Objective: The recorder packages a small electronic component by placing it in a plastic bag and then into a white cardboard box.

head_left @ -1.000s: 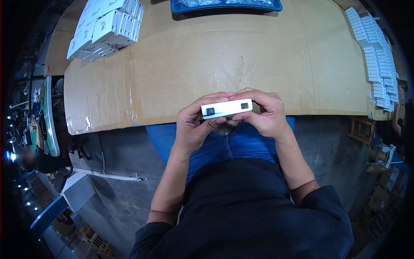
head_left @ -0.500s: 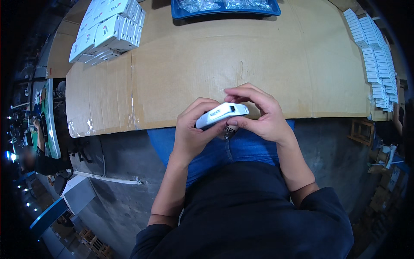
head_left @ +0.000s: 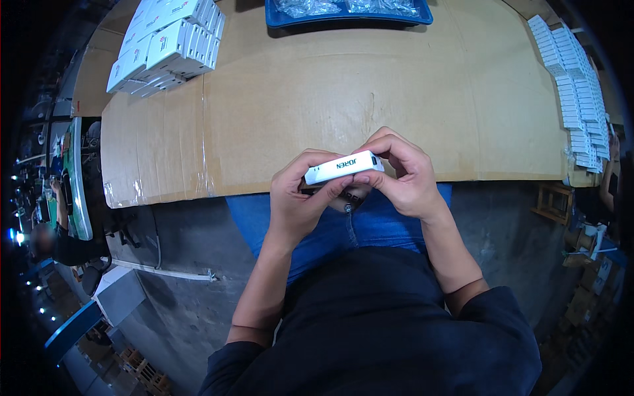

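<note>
A small white box (head_left: 323, 173) with dark printing on its narrow side is held just above the near table edge, over my lap. My left hand (head_left: 294, 191) grips its left end, the thumb along the near side. At the other end, my right hand (head_left: 406, 175) pinches the box between thumb and curled fingers, near a dark notch in its end. The broad faces of the box are mostly hidden by my fingers and the angle.
A pile of white boxes (head_left: 165, 49) stands at the table's far left, and tall stacks of similar boxes (head_left: 573, 92) line the right edge. At the back, a blue tray (head_left: 350, 25) holds clear plastic packets. Brown cardboard (head_left: 284, 92) covers the table. Another person (head_left: 63, 244) works at far left.
The box has turned in my hands so its printed narrow side now faces up. My right fingers, lifted off before, have closed onto its right end.
</note>
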`<state>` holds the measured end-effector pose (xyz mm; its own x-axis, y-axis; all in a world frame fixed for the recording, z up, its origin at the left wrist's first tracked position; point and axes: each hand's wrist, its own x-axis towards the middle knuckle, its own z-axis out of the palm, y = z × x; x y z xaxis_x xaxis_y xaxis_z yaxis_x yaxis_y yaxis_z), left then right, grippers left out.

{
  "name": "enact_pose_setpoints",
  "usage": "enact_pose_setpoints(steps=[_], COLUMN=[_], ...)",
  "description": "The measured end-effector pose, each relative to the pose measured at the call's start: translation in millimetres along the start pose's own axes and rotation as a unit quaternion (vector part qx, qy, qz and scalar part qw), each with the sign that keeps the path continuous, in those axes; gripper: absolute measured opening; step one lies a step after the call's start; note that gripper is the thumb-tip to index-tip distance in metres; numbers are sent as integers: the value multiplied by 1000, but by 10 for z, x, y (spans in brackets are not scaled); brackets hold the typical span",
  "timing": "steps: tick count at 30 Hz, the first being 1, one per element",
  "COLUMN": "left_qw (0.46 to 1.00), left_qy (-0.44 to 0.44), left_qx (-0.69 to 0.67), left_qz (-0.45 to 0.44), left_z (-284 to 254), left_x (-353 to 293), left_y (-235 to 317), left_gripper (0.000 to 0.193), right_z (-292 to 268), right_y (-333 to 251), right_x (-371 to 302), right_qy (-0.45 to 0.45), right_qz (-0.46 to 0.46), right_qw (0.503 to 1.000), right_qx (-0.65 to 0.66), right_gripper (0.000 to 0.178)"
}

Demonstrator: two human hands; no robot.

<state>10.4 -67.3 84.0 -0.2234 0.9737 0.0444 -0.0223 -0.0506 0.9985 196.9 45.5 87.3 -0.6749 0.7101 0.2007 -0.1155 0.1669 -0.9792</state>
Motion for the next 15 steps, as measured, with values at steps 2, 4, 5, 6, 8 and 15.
enact_pose_setpoints(steps=[2,4,5,6,8,15], left_qw=[998,993,986,974,979,991], left_qy=[11,21,60,98,68,37], left_qx=[-47,-95,-148,-201,-187,-119], left_qz=[-37,-74,-52,-31,-38,-57], left_z=[36,111,170,199,93,2], left_x=[4,35,65,82,24,-23], left_y=[-5,-2,8,12,-95,-205], left_gripper=[32,33,33,33,33,30], right_z=[8,47,89,145,157,27], right_y=[29,23,6,-24,-83,27], right_x=[-12,-5,5,17,27,16], right_qy=[2,30,30,47,65,-6], right_qz=[20,71,71,57,43,50], right_qw=[1000,994,994,989,979,996], right_qx=[6,71,71,131,190,73], right_gripper=[28,27,27,27,27,32])
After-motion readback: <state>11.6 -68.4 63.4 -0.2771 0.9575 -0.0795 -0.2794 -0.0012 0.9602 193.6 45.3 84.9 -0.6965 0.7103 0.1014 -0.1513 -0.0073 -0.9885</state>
